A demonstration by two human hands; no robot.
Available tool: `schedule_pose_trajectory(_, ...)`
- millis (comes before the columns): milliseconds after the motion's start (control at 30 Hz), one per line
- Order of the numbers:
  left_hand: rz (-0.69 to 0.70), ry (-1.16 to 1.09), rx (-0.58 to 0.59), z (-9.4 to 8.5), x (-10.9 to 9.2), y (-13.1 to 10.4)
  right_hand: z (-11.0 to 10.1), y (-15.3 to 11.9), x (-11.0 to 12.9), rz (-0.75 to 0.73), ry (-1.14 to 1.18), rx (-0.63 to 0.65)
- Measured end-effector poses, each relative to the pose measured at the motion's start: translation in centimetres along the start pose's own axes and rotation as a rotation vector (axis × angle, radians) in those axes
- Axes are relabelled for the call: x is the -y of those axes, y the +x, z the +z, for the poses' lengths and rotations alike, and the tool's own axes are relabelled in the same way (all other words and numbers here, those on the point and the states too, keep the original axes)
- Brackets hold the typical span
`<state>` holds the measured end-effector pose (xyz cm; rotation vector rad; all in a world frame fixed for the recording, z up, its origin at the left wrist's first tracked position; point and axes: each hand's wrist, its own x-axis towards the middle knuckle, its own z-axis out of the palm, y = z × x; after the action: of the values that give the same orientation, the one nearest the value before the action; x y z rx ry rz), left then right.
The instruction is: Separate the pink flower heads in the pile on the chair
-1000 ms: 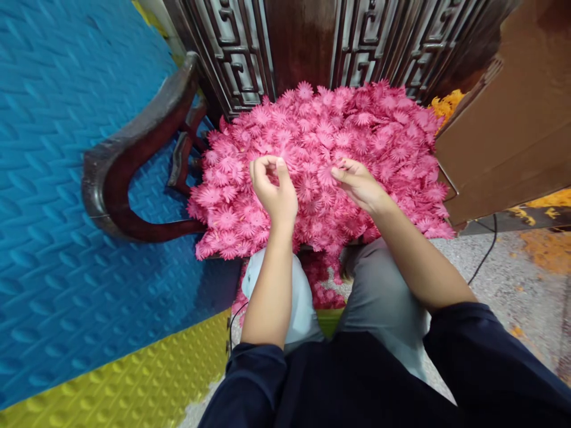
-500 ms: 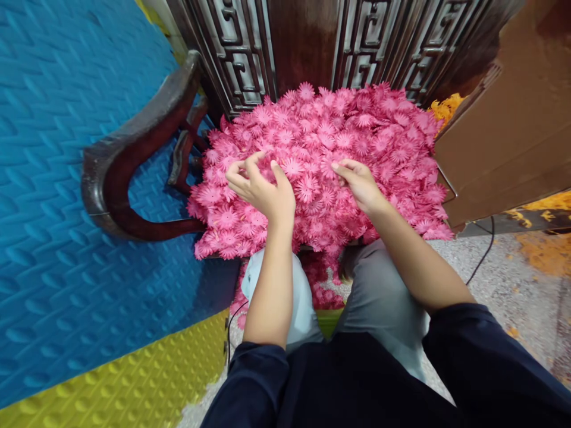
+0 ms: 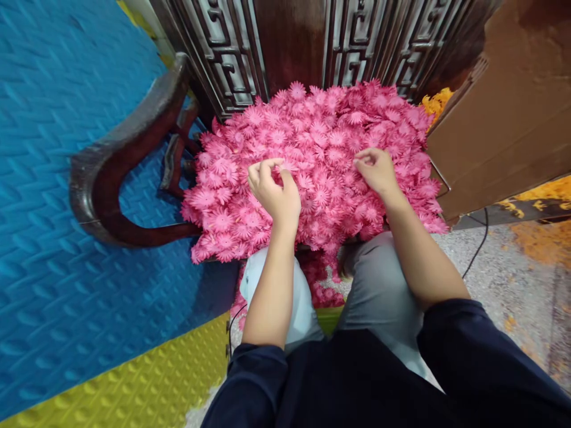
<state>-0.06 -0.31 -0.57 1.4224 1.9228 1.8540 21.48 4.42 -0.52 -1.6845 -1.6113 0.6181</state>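
Note:
A broad heap of pink artificial flower heads (image 3: 321, 193) lies before me, spread over a seat-like surface that it mostly hides. Above the left half of the heap, my left hand (image 3: 279, 196) is curled, its thumb and fingertips nearly together; anything between them is too small to name. My right hand (image 3: 378, 171) is over the right half, with the fingers pinched and pointing left. What it holds, if anything, does not show against the pink flowers.
A dark curved wooden armrest (image 3: 100, 190) borders the heap on the left, by blue matting (image 3: 40, 249). Behind stands a carved wooden panel (image 3: 292, 44). At right is brown cardboard (image 3: 499, 119), with orange pieces (image 3: 546, 193) nearby. Pink flowers also lie on the floor between my knees.
My left hand has moved slightly right and its spread fingers have curled in towards the thumb. My right hand has shifted right, away from the left, still pinched. The view has turned slightly.

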Motion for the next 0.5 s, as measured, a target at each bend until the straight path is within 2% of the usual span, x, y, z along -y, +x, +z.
schedule_pose_trajectory(100, -0.022, -0.019, 0.014, 0.1, 0.0, 0.0, -0.7, -0.2, -1.2, 0.175, -0.424, 0.141)
schedule_pose_trajectory(167, -0.029, -0.026, 0.023, 0.2, 0.0, -0.1, -0.5, -0.4, -1.4, 0.23, -0.649, 0.261)
schedule_pose_trajectory(233, -0.026, -0.035, 0.037, 0.4, 0.1, -0.2, 0.0, -0.5, -1.4, 0.244, -0.803, 0.314)
schedule_pose_trajectory(367, -0.022, -0.057, 0.059, 0.8, 0.1, -0.7, 1.0, -0.1, -1.6, 0.248, -0.867, 0.269)
schedule_pose_trajectory(500, -0.034, -0.048, 0.083, 1.0, -0.1, -1.0, 0.9, 0.4, -2.2, 0.239, -0.727, 0.11)
